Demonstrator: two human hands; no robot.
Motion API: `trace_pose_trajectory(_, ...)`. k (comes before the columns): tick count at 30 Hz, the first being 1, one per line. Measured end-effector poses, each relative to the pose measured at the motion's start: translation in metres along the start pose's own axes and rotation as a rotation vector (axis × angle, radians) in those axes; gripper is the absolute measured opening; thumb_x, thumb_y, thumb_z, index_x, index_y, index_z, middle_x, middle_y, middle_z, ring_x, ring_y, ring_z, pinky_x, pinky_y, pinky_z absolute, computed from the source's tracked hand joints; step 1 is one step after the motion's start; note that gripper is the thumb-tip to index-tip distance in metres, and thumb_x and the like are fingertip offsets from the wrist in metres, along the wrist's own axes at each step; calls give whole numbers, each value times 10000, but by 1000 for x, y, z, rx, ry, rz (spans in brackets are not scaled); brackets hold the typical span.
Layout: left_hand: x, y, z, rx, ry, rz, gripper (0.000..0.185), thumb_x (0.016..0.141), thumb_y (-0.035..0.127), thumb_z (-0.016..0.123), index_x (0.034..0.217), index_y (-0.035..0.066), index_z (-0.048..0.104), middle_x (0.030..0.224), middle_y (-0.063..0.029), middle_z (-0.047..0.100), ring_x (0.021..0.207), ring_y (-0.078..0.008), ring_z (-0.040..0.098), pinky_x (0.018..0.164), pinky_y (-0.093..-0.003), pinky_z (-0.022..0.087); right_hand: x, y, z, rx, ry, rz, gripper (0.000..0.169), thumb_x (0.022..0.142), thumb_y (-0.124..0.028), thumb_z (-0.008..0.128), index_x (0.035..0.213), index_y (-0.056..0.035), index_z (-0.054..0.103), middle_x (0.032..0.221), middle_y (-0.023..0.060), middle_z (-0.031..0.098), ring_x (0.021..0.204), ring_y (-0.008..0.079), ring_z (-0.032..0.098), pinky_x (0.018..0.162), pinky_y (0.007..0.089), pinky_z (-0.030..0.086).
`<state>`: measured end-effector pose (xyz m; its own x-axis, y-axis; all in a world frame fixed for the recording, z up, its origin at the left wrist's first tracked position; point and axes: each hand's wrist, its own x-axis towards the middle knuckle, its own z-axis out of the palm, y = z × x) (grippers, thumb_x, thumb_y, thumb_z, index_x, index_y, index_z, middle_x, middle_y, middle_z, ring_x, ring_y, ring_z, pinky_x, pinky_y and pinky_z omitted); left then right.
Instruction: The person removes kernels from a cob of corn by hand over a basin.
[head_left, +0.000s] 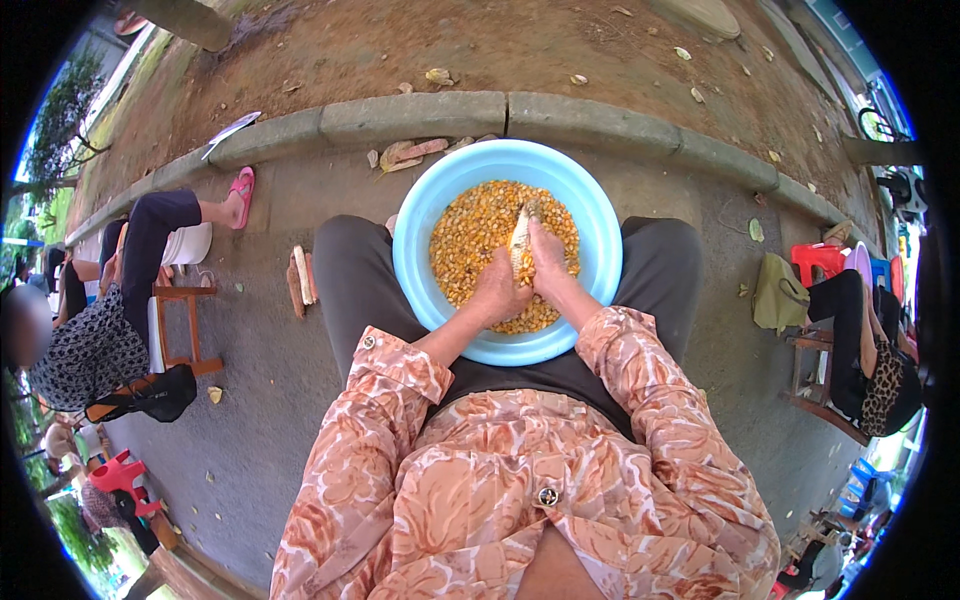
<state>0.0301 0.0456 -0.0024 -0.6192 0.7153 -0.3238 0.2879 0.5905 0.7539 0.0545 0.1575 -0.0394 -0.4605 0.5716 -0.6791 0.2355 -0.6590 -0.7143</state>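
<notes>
A light-blue plastic basin (510, 352) rests between my knees, and loose yellow-orange corn kernels (472, 225) cover its bottom. Over the kernels, both hands grip one corn cob (519, 240), which is partly stripped and shows a pale core. My left hand (496, 289) holds its lower end, the fingers closed around it. Against the cob's right side lies my right hand (549, 255), with the thumb running up towards the tip. Some kernels show between the two hands. The cob's lower end is hidden by my fingers.
Bare cobs (301, 277) lie on the pavement left of my knee, with husks and cobs (409, 154) by the stone kerb (412, 118). A seated person (90, 345) is at left, another (862, 337) at right beside a green bag (780, 292). Stools stand around.
</notes>
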Motion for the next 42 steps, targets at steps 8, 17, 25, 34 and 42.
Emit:
trace_pose_trajectory(8,-9,27,-23,256,79,130,840,706,119,660,1327,-96,137,1090,-322,504,931,-451,563,775,-480,478,-18,-28,15,92,-126,-361,279,819,-310,682,913,-56,612,807,30,615,697,118,585,619,265,490)
trace_pose_trajectory(17,1,28,-47,-1193,-347,-247,563,790,291,673,1195,3,408,900,-123,581,663,-191,613,535,-315,533,-28,-59,14,246,-598,-168,312,808,-280,666,950,-28,549,797,76,605,650,159,596,593,286,522)
trace_pose_trajectory(25,5,23,-41,-1051,-421,-128,235,727,139,649,900,41,523,702,-77,563,501,-160,552,453,-292,476,-48,-65,18,-47,-318,-412,296,778,-186,713,963,-15,558,811,29,584,687,92,542,596,249,456)
trace_pose_trajectory(34,11,27,-19,84,169,76,790,670,150,703,1291,-31,248,1020,-296,572,885,-461,573,764,-507,472,-37,-37,21,-246,-87,-642,328,750,-131,709,994,-1,533,858,49,593,728,126,568,625,274,490)
trace_pose_trajectory(42,11,28,-31,-714,-121,79,653,627,112,740,1165,-21,395,944,-156,611,846,-290,620,754,-419,494,-36,-70,23,146,-210,-318,236,826,-279,664,870,-57,596,766,-5,578,671,57,534,562,239,436)
